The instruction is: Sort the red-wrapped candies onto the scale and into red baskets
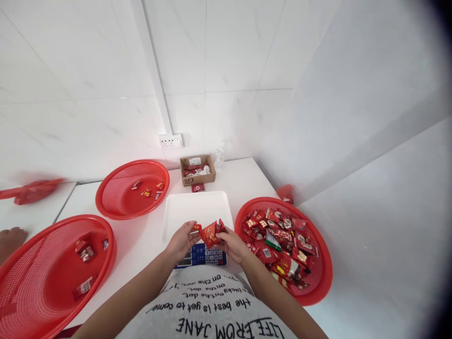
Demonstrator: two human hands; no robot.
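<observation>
Both of my hands are raised over the front of the white digital scale (192, 205), above its blue keypad (201, 255). My left hand (181, 241) pinches a small red wrapped candy (197, 227) between thumb and fingertips. My right hand (233, 246) is closed around a red pouch with gold print (209, 235). Another dark red wrapper (221, 225) pokes up beside the right fingers. Whether the pouch's mouth is open I cannot tell. To the right, a red mesh basket (326, 263) holds a heap of red-wrapped snacks (278, 235).
Behind the scale is a cardboard box (198, 180) with red packets, and a red packet (198, 188) lies before it. Two red baskets (106, 188) with a few candies stand left. Another person's hand (12, 240) shows at the left edge, near a red plastic bag (38, 192).
</observation>
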